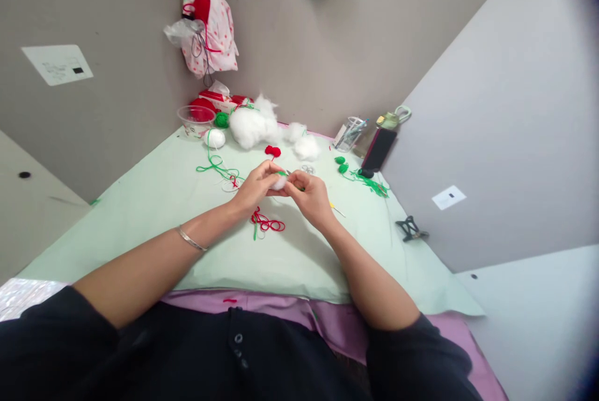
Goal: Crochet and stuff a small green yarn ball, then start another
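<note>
Over the middle of the table, both hands meet at a small white puffy piece with green on top (279,183). My left hand (259,184) is closed round its left side. My right hand (309,192) pinches close against its right side. A thin grey tip shows between the hands, but what it belongs to is mostly hidden by my right fingers. Just beyond the hands lies a red crocheted bow (272,151). Loose red yarn (269,222) with a green strand lies nearer to me, below my left hand.
White stuffing (250,125), a white yarn ball (215,138) and a clear tub (196,120) stand at the back left. Farther right are green crocheted pieces (340,160), green yarn ends (374,187), a pen holder (349,134), a leaning phone (379,149) and a black claw clip (412,229).
</note>
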A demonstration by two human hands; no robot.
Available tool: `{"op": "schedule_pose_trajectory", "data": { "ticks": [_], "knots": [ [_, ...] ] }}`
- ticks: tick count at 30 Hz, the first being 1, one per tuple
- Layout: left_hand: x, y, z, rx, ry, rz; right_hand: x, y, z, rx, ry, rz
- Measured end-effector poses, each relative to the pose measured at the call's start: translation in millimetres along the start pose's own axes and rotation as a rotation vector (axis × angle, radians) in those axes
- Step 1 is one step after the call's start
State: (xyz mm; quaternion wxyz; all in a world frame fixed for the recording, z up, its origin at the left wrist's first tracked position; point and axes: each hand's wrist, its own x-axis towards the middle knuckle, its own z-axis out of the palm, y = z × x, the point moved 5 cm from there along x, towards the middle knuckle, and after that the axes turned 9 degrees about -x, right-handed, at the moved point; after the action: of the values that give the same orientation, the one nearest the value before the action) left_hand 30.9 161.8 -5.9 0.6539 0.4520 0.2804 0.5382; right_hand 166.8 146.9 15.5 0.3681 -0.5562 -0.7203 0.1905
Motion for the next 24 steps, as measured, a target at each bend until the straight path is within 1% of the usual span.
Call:
{"op": "schedule_pose_trajectory", "data": {
  "ticks": [2, 6, 8, 11, 13, 17, 20, 22, 24],
  "knots": [
    [-1, 0, 1.6, -0.017, -0.050, -0.005, 2, 3, -1, 0.050, -0.010, 0.031],
    [0, 1, 0.3, 0.006, -0.129, -0.023, 3, 6, -5, 0.060, -0.014, 0.036],
    [1, 1, -2.9, 0.035, -0.133, -0.023, 2, 4, -6, 0.086, -0.062, 0.018],
    [5, 1, -7.1, 0.081, -0.108, 0.001, -2, -3, -2, 0.154, -0.174, 0.000],
    [6, 0, -8.3, 0.112, -0.072, 0.029, -6, -10, 0, 0.165, -0.200, -0.006],
    [8, -2, -8.5, 0.173, 0.002, 0.065, -12, -21, 7, 0.111, -0.180, -0.046],
    [9, -2, -9.7, 0.191, 0.028, 0.049, -10, -17, 7, 0.051, -0.148, -0.041],
    [9, 0, -11.4, 0.192, 0.032, 0.027, -7, -14, 1, -0.027, -0.077, -0.086],
    [9, 1, -12.2, 0.198, 0.024, 0.013, -4, -14, -7, -0.053, 0.009, -0.165]
  ]
}}
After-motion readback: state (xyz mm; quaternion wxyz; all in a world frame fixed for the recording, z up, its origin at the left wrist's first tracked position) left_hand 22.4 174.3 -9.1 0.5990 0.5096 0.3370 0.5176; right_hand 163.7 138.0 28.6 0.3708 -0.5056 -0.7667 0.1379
